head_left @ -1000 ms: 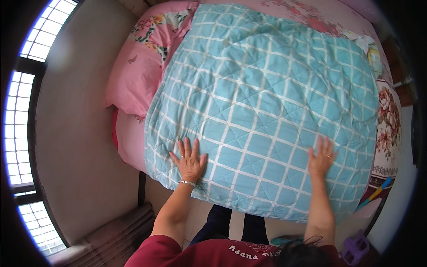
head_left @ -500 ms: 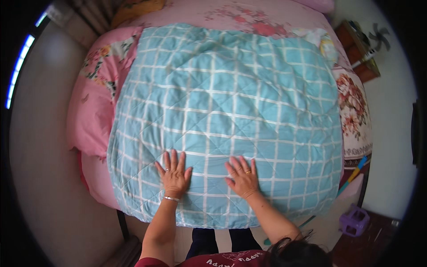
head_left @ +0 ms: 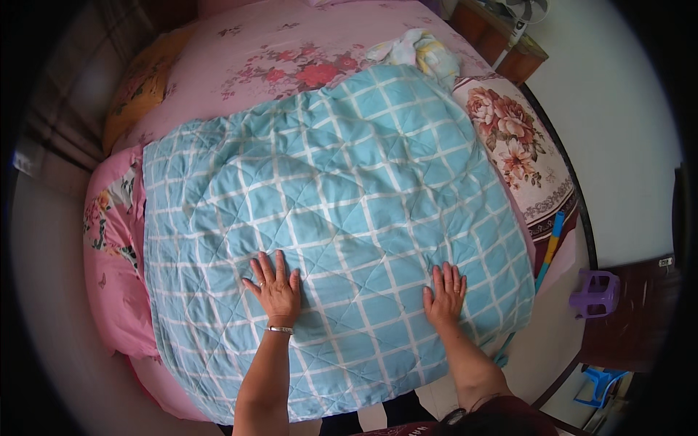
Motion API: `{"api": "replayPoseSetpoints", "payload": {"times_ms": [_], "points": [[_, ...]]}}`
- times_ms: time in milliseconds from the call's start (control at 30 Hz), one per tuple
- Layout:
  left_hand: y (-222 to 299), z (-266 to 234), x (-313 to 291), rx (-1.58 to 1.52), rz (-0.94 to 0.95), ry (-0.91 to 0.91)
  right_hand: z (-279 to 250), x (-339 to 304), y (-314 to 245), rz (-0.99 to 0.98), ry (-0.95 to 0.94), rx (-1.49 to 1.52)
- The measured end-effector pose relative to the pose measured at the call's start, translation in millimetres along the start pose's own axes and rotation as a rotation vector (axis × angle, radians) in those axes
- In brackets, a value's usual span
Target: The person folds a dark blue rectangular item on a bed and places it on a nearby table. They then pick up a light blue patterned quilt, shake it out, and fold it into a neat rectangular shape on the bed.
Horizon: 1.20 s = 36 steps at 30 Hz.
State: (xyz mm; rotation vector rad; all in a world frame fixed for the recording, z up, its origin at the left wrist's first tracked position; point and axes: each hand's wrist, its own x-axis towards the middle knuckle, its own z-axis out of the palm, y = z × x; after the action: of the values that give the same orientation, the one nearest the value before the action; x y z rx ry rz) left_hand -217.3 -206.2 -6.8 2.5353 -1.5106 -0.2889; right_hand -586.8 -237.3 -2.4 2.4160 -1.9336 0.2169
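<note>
A light blue quilt (head_left: pixel 342 211) with a white grid lies spread over the near part of the bed, its surface slightly rumpled toward the far side. My left hand (head_left: pixel 276 291) rests palm down on it, left of the middle, fingers spread; a ring and a silver bracelet show on that side. Farther right, my right hand (head_left: pixel 445 294) also lies flat on the quilt, fingers stretched out and a ring on one of them. Neither hand holds anything.
A pink floral pillow (head_left: pixel 116 269) lies along the left edge, partly under the quilt. Crumpled pale cloth (head_left: pixel 418 54) sits at the far right, beside a floral mat (head_left: pixel 512 138). A purple stool (head_left: pixel 598 294) and a standing fan (head_left: pixel 520 22) are off to the right.
My right hand has moved to the right across the quilt, so the hands are farther apart. The view has turned, showing more of the far bed.
</note>
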Motion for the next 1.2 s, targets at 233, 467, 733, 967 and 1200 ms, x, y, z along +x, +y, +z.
{"api": "replayPoseSetpoints", "payload": {"times_ms": [233, 467, 733, 967, 1200], "points": [[49, 20, 86, 0.023, -0.11, 0.081, 0, 2, 1, 0.017, -0.001, 0.051], [70, 47, 147, 0.181, -0.33, 0.184, -5, 10, 8, -0.038, -0.081, 0.033], [66, 44, 147, 0.258, -0.378, 0.178, -16, 257, -29, -0.235, 0.28, 0.641], [73, 45, 152, 0.301, -0.347, 0.188, 19, 553, 7, -0.364, 0.287, 0.373], [72, 46, 150, 0.335, -0.325, 0.217, -2, 604, 21, -0.632, -0.283, 0.344]]}}
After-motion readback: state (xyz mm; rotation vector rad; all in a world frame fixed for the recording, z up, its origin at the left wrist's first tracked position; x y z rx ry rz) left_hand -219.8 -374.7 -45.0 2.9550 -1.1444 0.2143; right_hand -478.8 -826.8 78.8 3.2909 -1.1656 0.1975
